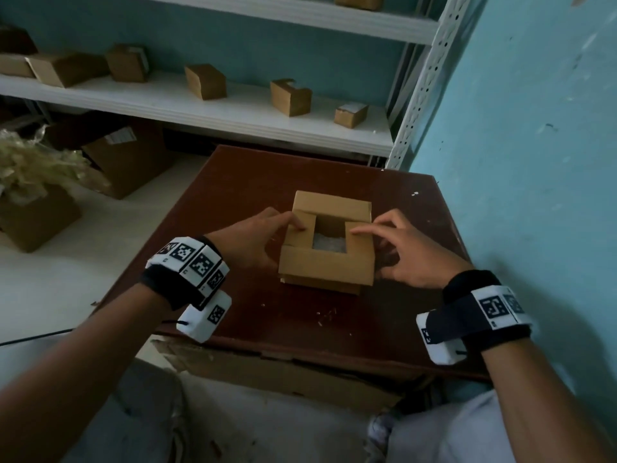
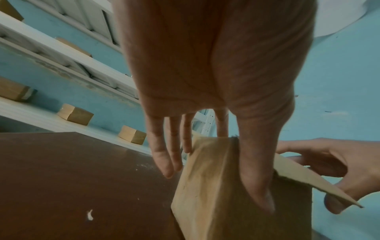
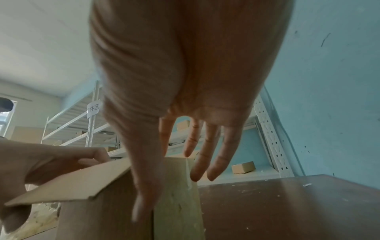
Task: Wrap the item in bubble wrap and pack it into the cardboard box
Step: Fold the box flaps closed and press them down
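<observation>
The cardboard box [image 1: 325, 262] is matt brown corrugated board with rough cut edges, its opening showing crinkled translucent bubble wrap [image 1: 329, 243], and it sits on a dark reddish-brown table [image 1: 233, 182] whose smooth surface has a dull sheen and pale flecks.

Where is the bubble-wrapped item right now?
In the head view, the bubble-wrapped item lies inside the small brown cardboard box mid-table, visible through the gap between the flaps, with both hands on the box.

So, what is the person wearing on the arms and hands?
Both hands, left hand and right hand, are bare, without sleeves. Each wrist carries a black strap with white blocks printed with black square code markers, and a white box hangs underneath.
</observation>
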Demonstrator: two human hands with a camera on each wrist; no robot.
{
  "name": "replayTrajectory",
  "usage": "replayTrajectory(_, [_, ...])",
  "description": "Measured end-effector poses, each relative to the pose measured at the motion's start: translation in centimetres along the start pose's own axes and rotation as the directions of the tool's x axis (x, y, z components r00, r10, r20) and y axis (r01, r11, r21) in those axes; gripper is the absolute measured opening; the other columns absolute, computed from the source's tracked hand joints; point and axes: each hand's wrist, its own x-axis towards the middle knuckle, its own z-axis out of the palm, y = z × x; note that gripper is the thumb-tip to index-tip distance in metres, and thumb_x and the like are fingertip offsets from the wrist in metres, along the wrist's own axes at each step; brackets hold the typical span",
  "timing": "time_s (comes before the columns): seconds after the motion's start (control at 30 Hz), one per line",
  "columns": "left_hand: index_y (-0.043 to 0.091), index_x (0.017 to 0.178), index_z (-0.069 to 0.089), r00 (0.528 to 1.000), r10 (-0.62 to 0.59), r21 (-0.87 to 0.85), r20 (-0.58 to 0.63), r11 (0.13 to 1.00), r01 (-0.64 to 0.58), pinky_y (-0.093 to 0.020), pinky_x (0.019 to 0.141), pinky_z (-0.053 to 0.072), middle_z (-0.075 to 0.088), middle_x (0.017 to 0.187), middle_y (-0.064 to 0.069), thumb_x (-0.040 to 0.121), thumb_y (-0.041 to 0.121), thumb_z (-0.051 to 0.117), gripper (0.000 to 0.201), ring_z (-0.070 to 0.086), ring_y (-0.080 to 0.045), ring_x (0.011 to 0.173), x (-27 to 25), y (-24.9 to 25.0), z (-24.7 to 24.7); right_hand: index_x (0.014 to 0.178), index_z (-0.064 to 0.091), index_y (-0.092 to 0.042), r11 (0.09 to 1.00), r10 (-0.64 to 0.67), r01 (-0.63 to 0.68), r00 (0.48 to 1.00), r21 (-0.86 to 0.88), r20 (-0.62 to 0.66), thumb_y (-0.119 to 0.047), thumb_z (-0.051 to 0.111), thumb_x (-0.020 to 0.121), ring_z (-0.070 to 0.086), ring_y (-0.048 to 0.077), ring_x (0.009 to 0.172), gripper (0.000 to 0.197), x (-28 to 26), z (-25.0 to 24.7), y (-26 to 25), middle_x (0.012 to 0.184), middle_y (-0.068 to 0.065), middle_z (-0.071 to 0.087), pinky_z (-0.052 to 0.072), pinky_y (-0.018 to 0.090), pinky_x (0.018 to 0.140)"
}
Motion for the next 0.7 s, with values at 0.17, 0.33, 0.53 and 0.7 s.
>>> replayTrajectory(0.17, [0.043, 0.135, 0.035, 1.000, -0.007, -0.009, 0.006, 1.000, 0.007, -0.036, 0.101, 0.045, 0.037, 0.131, 0.004, 0.072, 0.036, 0.079, 0.078, 0.047, -0.011, 0.114, -0.4, -0.1, -0.2, 0.146, 0.038, -0.041, 1.000, 0.000, 0.000, 1.000, 0.003, 0.002, -0.040, 0.086, 0.066, 0.034, 0.018, 0.133, 0.094, -0.3, 0.3, 0.1, 0.141, -0.010, 0.022, 0.033, 0.045, 0.115])
replayTrajectory(0.33, [0.044, 0.134, 0.042, 0.998, -0.051, -0.097, 0.029, 0.994, 0.054, -0.038, 0.099, 0.043, 0.036, 0.139, 0.001, 0.083, 0.055, 0.058, 0.055, 0.046, -0.013, 0.118, -0.9, 0.7, -1.0, 0.138, 0.050, -0.041, 0.995, -0.001, 0.003, 1.000, 0.095, -0.030, -0.070, 0.064, 0.066, 0.041, 0.011, 0.124, 0.080, -0.7, 0.0, -0.1, 0.130, -0.013, 0.031, 0.041, 0.039, 0.108])
replayTrajectory(0.53, [0.031, 0.128, 0.053, 0.996, -0.036, -0.138, -0.084, 0.990, 0.025, -0.028, 0.091, 0.040, 0.045, 0.131, 0.002, 0.088, 0.054, 0.049, 0.046, 0.047, -0.012, 0.115, -0.5, 1.4, -1.1, 0.114, 0.067, -0.031, 0.980, 0.016, 0.022, 0.982, 0.198, -0.187, -0.064, 0.049, 0.083, 0.054, 0.010, 0.109, 0.049, -0.1, 0.0, -0.4, 0.118, -0.006, 0.051, 0.046, 0.031, 0.095])
replayTrajectory(0.7, [0.026, 0.123, 0.058, 0.987, -0.081, -0.215, -0.136, 0.975, 0.050, -0.021, 0.079, 0.043, 0.047, 0.120, 0.009, 0.090, 0.048, 0.054, 0.040, 0.048, -0.009, 0.108, 0.3, 1.7, -1.1, 0.104, 0.069, -0.029, 0.977, 0.033, 0.023, 0.966, 0.214, -0.258, -0.054, 0.054, 0.090, 0.056, 0.010, 0.102, 0.032, 1.0, 0.2, -0.3, 0.111, -0.004, 0.057, 0.043, 0.026, 0.086])
